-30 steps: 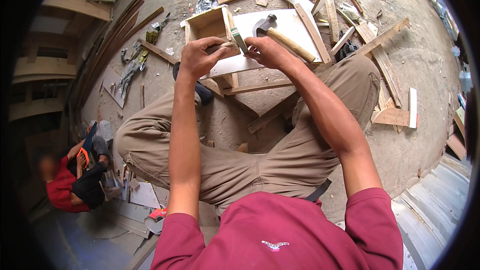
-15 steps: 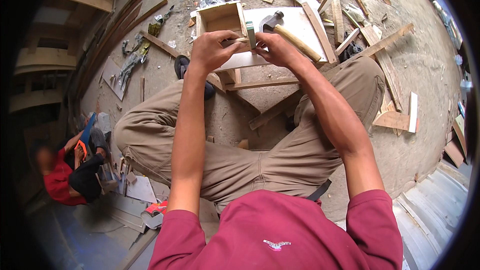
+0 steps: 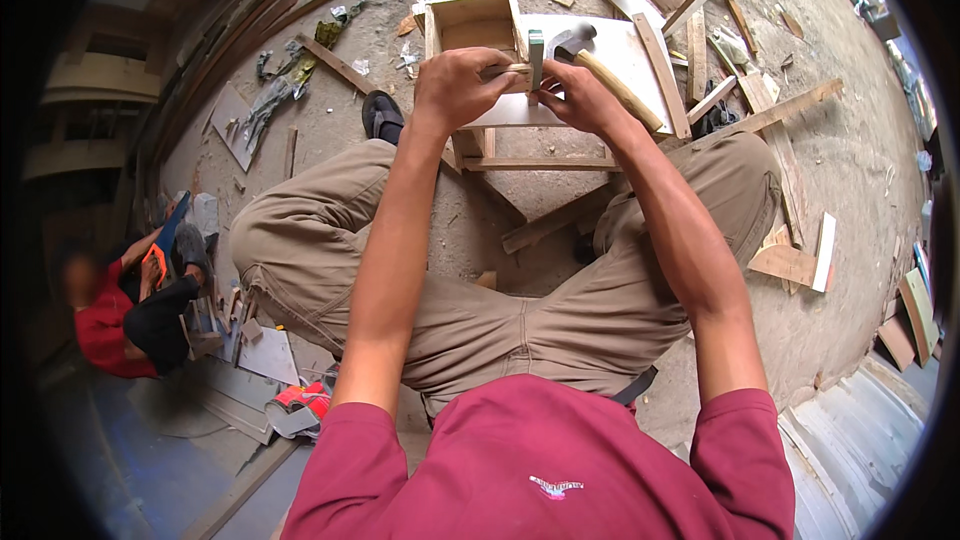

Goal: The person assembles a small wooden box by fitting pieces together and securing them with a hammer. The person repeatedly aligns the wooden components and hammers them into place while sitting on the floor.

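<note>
My left hand (image 3: 460, 88) is closed on a small wooden strip (image 3: 519, 69), its end pointing right. That end meets an upright green-edged piece of wood (image 3: 536, 52). Around the lower part of this piece my right hand (image 3: 582, 100) closes its fingertips; anything smaller in the pinch is hidden. Both hands are over a low bench with a white top (image 3: 622, 60). An open wooden box (image 3: 474, 12) sits just beyond my left hand. On the bench, right of my right hand, lies a claw hammer (image 3: 618, 90) with a wooden handle.
Wooden offcuts (image 3: 785, 260) and long strips (image 3: 780, 108) lie on the floor to the right. Crumpled foil (image 3: 270, 105) and a board (image 3: 232, 120) are at the left. A person in red (image 3: 105, 335) sits far left with an orange-handled saw (image 3: 155, 262).
The whole view has shifted, so bench, box and hands appear further right. Both hands keep their hold on the wood pieces. The other person's saw has moved slightly.
</note>
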